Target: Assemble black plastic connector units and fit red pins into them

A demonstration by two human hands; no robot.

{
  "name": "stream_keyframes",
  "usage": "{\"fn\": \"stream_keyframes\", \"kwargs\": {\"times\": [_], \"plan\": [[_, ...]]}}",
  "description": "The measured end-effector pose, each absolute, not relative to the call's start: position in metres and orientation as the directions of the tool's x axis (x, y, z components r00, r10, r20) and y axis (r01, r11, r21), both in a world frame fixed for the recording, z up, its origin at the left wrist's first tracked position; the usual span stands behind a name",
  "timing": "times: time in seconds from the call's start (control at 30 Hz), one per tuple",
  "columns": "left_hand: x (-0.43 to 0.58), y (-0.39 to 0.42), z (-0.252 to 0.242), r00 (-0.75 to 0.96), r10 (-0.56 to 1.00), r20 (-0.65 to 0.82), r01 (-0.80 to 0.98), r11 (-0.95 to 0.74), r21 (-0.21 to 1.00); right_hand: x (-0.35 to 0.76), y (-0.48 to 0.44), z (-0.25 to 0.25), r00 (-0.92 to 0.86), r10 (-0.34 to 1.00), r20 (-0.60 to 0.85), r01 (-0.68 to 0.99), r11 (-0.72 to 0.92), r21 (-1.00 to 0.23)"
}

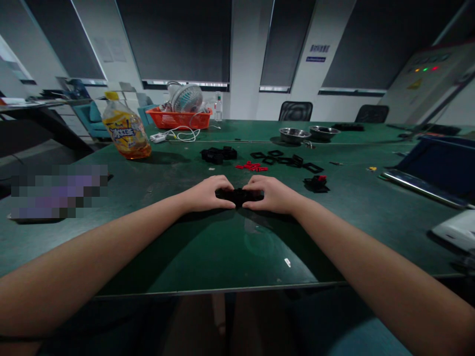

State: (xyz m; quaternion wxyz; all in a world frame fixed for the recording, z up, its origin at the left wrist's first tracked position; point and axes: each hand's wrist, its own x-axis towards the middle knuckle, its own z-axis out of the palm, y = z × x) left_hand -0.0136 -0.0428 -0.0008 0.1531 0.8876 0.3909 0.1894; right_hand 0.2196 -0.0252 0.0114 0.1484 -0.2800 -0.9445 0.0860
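Observation:
My left hand [210, 194] and my right hand [270, 194] meet over a small black plastic part [239, 196] lying on the green table [222, 247]. Both hands have their fingers curled round the part's ends. Just beyond them lie small red pieces [252, 167], a heap of black parts [218, 155], several flat black frames [282, 159], and a black part with a red piece [317, 183] to the right.
An orange drink bottle [126, 129] stands at the far left. An orange basket [180, 117] with a fan [186, 97], a white cable [181, 133] and two steel bowls [295, 135] sit further back. A blue case [438, 168] lies at right.

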Motion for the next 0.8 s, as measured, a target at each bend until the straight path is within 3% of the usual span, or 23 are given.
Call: {"fn": "stream_keyframes", "kwargs": {"times": [0.8], "plan": [[-0.0124, -0.0451, 0.0021, 0.605, 0.772, 0.194, 0.652, -0.620, 0.436, 0.2211, -0.0233, 0.0098, -0.811, 0.527, 0.255, 0.470, 0.846, -0.253]]}}
